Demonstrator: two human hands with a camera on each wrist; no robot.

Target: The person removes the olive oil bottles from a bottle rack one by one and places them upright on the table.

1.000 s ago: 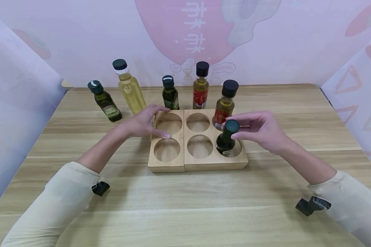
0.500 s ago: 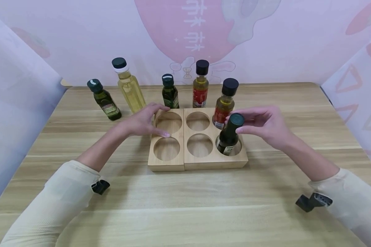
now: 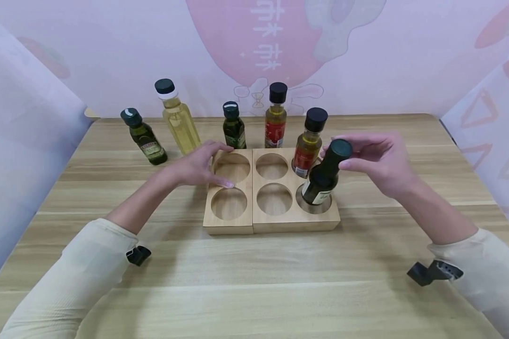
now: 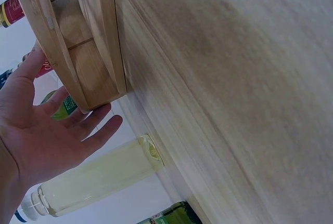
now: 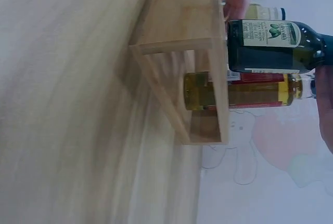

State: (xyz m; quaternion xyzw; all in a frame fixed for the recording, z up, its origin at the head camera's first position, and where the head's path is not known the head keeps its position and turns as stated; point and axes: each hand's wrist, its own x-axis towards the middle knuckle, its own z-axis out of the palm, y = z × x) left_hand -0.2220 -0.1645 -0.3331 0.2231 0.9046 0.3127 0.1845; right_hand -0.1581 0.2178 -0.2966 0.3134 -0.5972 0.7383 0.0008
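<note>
My right hand [image 3: 379, 162] pinches a dark green glass bottle [image 3: 322, 181] by its neck, just below the green cap. The bottle tilts a little over the front right hole of the wooden bottle rack [image 3: 260, 227]; in the right wrist view the bottle's [image 5: 270, 44] base is level with the rack's top board [image 5: 221, 89]. My left hand [image 3: 195, 167] rests on the rack's left end, thumb on top between two holes, fingers loosely straight along the side [image 4: 101, 125]. A red-labelled oil bottle [image 3: 307, 150] stands in the back right hole.
Behind the rack stand another red-labelled bottle [image 3: 275, 117] and a small green bottle [image 3: 234, 129]. A tall pale-yellow oil bottle [image 3: 180, 125] and a green bottle [image 3: 148, 143] are at the back left. A printed backdrop [image 3: 123, 56] rises behind the table [image 3: 254, 287].
My right hand has moved up and to the right, raising the dark green bottle out of the front right hole. The left hand and the rack have stayed in place.
</note>
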